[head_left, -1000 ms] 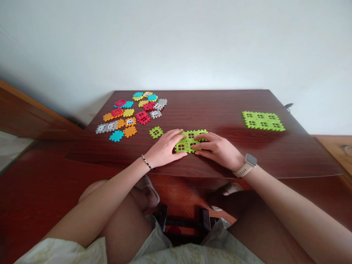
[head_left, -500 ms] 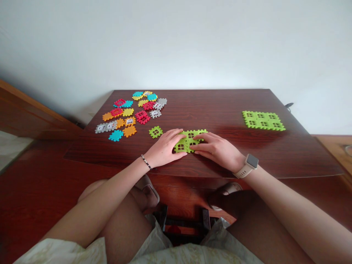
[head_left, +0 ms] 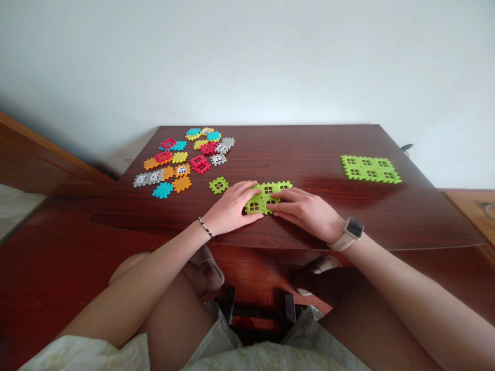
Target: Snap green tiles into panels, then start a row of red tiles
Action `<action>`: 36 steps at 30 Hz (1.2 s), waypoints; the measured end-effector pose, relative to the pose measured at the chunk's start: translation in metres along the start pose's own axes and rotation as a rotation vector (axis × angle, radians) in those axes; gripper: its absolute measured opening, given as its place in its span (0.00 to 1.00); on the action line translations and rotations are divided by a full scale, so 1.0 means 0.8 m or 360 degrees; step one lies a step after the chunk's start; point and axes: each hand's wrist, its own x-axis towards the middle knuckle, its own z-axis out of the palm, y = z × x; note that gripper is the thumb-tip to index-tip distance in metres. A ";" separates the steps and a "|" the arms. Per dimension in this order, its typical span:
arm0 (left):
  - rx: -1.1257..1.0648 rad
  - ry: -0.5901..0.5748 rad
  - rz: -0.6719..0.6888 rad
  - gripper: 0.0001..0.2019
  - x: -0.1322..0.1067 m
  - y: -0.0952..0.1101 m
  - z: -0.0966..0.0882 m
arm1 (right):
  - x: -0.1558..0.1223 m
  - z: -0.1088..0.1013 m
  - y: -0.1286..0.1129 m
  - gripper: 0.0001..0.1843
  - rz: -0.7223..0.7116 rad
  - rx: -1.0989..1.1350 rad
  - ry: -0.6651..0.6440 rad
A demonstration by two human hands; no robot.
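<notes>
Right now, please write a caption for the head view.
Left hand and right hand rest on joined lime-green waffle blocks on a wooden table.

Plain white wall (head_left: pixel 247 62), glossy reddish-brown table (head_left: pixel 309 147), what looks like a wooden floor (head_left: pixel 46 257) below

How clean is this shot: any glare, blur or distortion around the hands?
Head view: left hand and right hand look sharp, without motion blur; the glossy table carries a soft sheen and reflection; wide-angle distortion splays its edges.
</notes>
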 end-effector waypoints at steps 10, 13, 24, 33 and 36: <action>-0.0004 0.0008 0.0004 0.26 0.000 0.000 0.000 | 0.002 -0.001 0.000 0.15 -0.0048 0.0062 0.0033; 0.0001 0.0010 0.0006 0.26 0.000 0.000 0.001 | 0.002 -0.002 0.000 0.16 -0.0065 0.0027 0.0017; 0.0003 0.0017 0.0016 0.26 -0.001 0.000 0.001 | 0.002 -0.001 0.000 0.17 -0.0066 0.0020 0.0007; 0.0008 0.0013 0.0012 0.27 -0.001 0.000 0.001 | 0.003 -0.001 -0.001 0.17 -0.0065 0.0022 -0.0009; 0.0008 0.0011 0.0006 0.27 -0.001 0.000 0.001 | 0.003 -0.001 -0.001 0.17 -0.0065 0.0029 -0.0008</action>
